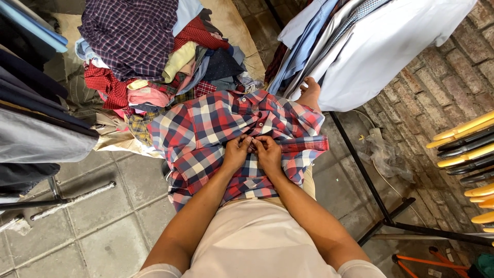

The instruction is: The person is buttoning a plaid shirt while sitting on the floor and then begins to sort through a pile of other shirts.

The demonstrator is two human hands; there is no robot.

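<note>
A red, navy and white checked shirt [216,128] lies spread over my lap, collar pointing away from me. My left hand [235,153] and my right hand [268,153] meet at the middle of the shirt's front, fingertips pinched on the button placket. Both sets of fingers are curled tight on the cloth. One cuffed sleeve [303,144] of the shirt stretches out to the right. My bare foot [310,92] shows just beyond the shirt.
A heap of mixed shirts [154,56] is piled ahead on the left. Hanging shirts on a black rack [370,46] fill the upper right. Dark clothes hang at the left edge. Yellow and black hangers [465,154] stick out at right, over brick paving.
</note>
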